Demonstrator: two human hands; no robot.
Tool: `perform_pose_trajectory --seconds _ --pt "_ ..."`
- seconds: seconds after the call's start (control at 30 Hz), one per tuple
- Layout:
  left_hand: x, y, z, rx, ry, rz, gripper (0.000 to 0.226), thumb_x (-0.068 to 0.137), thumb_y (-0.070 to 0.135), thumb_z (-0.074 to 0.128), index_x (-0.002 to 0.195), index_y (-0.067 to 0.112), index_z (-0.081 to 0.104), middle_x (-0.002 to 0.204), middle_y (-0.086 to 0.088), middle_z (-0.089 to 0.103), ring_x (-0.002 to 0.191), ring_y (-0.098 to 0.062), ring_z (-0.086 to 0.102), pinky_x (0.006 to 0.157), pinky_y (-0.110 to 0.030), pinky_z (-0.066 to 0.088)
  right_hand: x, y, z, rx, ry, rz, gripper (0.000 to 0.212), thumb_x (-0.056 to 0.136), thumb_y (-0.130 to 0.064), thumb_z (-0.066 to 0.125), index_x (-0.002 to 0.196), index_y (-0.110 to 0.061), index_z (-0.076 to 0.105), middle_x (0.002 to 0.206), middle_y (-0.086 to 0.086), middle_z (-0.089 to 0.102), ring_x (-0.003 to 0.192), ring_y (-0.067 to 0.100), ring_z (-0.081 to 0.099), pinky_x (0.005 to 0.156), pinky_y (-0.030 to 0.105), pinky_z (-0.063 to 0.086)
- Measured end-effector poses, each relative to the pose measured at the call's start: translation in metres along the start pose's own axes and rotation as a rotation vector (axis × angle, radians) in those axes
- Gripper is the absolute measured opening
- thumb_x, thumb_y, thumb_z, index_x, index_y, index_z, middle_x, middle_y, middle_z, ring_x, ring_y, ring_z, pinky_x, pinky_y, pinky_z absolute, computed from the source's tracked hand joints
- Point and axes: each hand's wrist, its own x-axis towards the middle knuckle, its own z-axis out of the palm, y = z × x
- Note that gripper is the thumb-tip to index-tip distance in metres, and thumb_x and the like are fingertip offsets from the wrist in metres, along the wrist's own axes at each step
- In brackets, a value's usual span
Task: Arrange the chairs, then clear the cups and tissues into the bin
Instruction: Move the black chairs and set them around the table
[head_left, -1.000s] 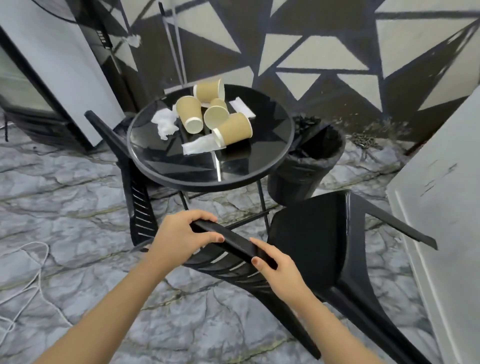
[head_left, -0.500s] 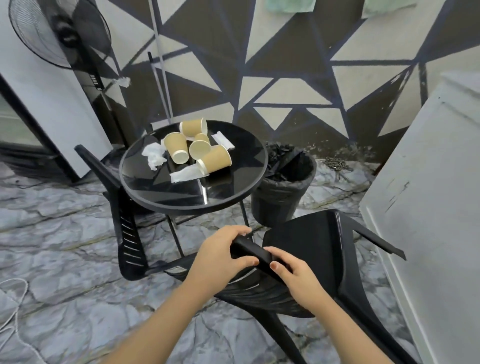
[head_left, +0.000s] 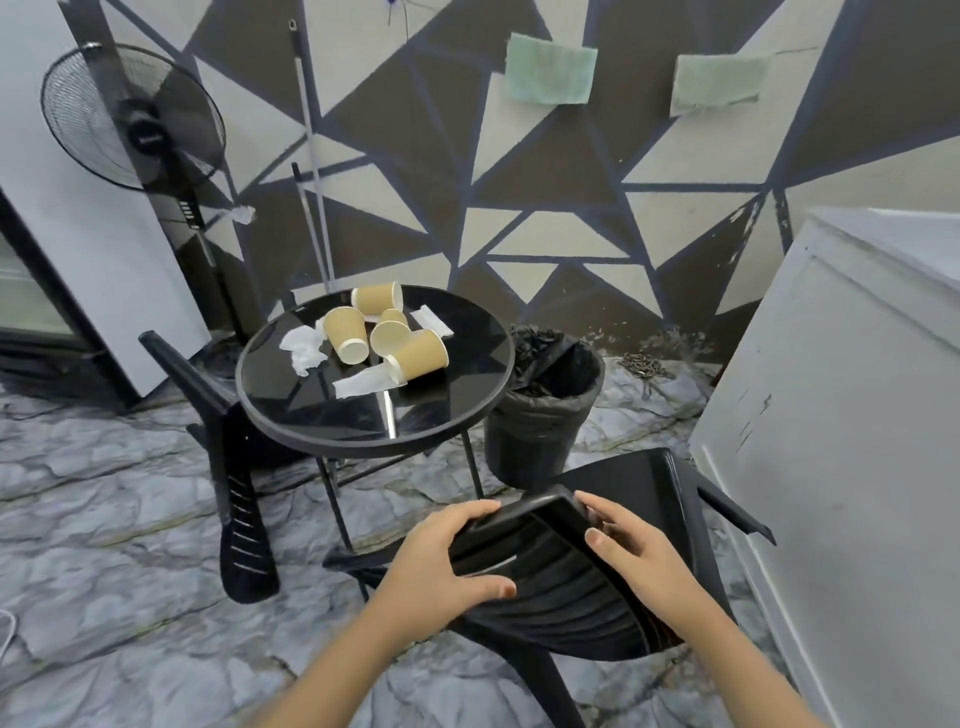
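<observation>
While both hands are on the near chair, the cups and tissues wait untouched. Left hand wraps the top edge of the backrest, thumb underneath; right hand curls over the corner beside it — a two-handed hold, probably to steer the tipped chair upright or toward the bench. Chair sits tilted, between the bench and the white cabinet, seat facing away from the person.

Second chair lies on its side at the bench's left, touching or tucked under its rim — cannot tell which.

Four paper cups are bunched on the benchtop, at least three tipped over, with tissues around them. Bin, lined with a black bag, stands just right of the bench, near enough for clearing later.

Near chair's legs are mostly cut off at the bottom edge; right fingertips are hidden behind the backrest. Bin contents are too dark to read.
</observation>
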Motion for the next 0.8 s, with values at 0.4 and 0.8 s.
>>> perform_pose_trajectory --seconds 0.4,0.8 --pt "-0.003 0.039 0.029 -0.04 -0.178 0.173 0.062 0.072 0.044 0.074 0.125 0.046 0.042 0.127 0.031 0.047 0.119 0.012 0.041 0.098 -0.014 0.035 -0.026 -0.035 -0.03 -0.201 0.205 -0.23 0.022 0.074 -0.03 0.076 0.093 -0.032 0.065 0.102 -0.021 0.059 0.1 -0.003 0.055 0.082 0.004 0.037" --pt "-0.032 -0.072 0.015 -0.131 -0.08 0.034 0.048 0.073 0.076 0.041 0.108 0.051 0.061 0.114 0.033 0.059 0.109 0.007 0.052 0.096 -0.029 0.043 -0.053 -0.027 -0.093 -0.124 0.244 -0.05 0.047 0.04 -0.049 0.074 0.08 -0.027 0.064 0.084 -0.003 0.061 0.068 -0.002 0.055 0.064 0.007 0.042"
